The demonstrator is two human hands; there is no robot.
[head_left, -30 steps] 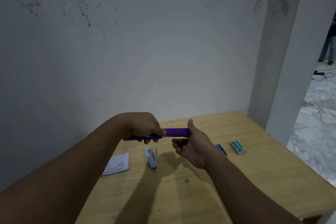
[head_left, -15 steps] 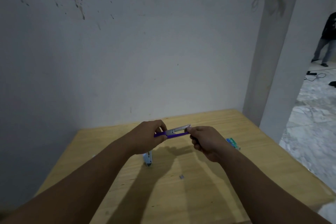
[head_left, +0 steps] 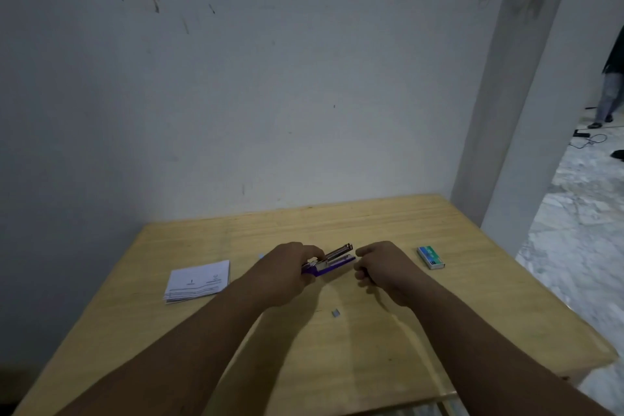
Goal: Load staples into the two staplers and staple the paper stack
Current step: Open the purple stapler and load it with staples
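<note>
My left hand (head_left: 287,272) grips the rear of a purple stapler (head_left: 332,262) just above the wooden table (head_left: 388,365). The stapler's metal magazine stands lifted away from the purple base. My right hand (head_left: 380,268) hovers just right of the stapler's tip with curled fingers, apart from it; I cannot see anything in it. A stack of white papers (head_left: 199,280) lies to the left. A small strip of staples (head_left: 336,313) lies on the table below the hands. A green staple box (head_left: 430,257) sits to the right. The second stapler is hidden behind my left hand.
A white wall stands right behind the table, and a pillar (head_left: 499,111) rises at the back right corner. Past the pillar is a marble floor (head_left: 580,230) where a person's legs (head_left: 611,91) and cables are seen.
My right hand has let go of the stapler's tip and drawn back to the right. The stapler now gapes wider and sits lower, near the table. The camera has tilted, revealing the paper stack.
</note>
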